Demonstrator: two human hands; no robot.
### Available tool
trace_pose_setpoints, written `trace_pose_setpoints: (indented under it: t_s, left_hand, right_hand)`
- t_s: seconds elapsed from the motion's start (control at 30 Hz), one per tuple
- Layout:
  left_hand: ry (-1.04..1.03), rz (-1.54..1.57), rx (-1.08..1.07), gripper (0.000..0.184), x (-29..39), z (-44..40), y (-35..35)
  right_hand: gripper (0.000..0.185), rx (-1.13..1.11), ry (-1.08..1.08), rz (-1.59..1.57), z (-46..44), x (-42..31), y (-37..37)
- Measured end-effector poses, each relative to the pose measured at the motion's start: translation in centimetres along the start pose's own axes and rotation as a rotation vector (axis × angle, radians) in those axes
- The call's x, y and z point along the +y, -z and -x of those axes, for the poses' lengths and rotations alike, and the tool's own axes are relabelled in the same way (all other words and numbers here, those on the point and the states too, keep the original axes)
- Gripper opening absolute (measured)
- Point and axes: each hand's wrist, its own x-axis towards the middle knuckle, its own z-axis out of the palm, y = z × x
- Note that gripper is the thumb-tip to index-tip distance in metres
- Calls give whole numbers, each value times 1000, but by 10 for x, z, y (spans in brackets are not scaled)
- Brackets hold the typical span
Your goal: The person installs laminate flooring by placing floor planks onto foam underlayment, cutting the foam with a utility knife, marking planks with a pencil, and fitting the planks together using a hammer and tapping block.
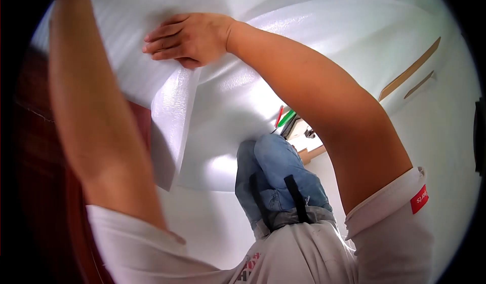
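White, slightly glossy foam-like sheeting (314, 25) spreads across the upper part of the view, with a folded flap (174, 101) hanging near the middle left. My right hand (190, 38) lies flat on the sheeting just above that flap, palm down, fingers stretched towards the left and nothing gripped. My left forearm reaches up along the left side, and the hand at its end is outside the top of the view.
Dark red wooden surface (48, 167) at the left. Brown cardboard strips (411, 70) lie at the right. Beside my knees (281, 157) are a green object (286, 118), a thin red one (279, 116) and a cardboard edge (311, 155).
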Motion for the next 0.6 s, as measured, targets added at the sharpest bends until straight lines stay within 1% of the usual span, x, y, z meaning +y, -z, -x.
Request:
trace_pose_setpoints:
  t_s: [0.03,0.07,0.13,0.17,0.2,0.23,0.27,0.3,0.33,0.37,0.4,0.47,0.5,0.57,0.6]
  left_hand:
    - [-140,-201,107,29,3,28,13]
    - [-15,91,40,25,30,63,53]
    - [276,705,32,26,88,133,140]
    - [380,730,41,31,115,161,176]
    - [467,837,17,26,127,184,195]
    - [281,757,32,25,114,207,196]
    - [94,677,45,26,99,230,197]
    - [90,675,37,26,93,248,200]
    - [35,633,0,27,88,267,211]
    - [-22,592,-37,30,81,286,220]
    - [-26,594,-37,30,75,304,228]
    - [-89,367,-292,36,62,336,242]
    - [-93,366,-289,36,62,346,243]
    - [-153,229,-321,44,65,368,237]
    - [-180,218,-310,54,61,376,230]
  right_hand:
    - [49,6,17,43,-1,2,1]
    - [39,-13,17,83,-2,3,4]
    - [38,-21,14,107,0,5,8]
    - [38,-23,7,129,2,5,8]
    - [38,-23,-8,153,4,6,8]
    - [38,-22,-6,145,3,8,10]
    - [38,19,3,35,1,10,13]
    - [37,62,9,-74,0,12,17]
    - [37,66,5,-77,1,7,21]
    - [38,26,1,-27,2,4,25]
    - [39,-14,0,29,2,3,26]
    - [40,17,-1,50,3,1,24]
    - [42,40,-5,60,2,0,24]
    - [43,17,16,114,1,-4,29]
    - [44,-13,30,164,0,-2,29]
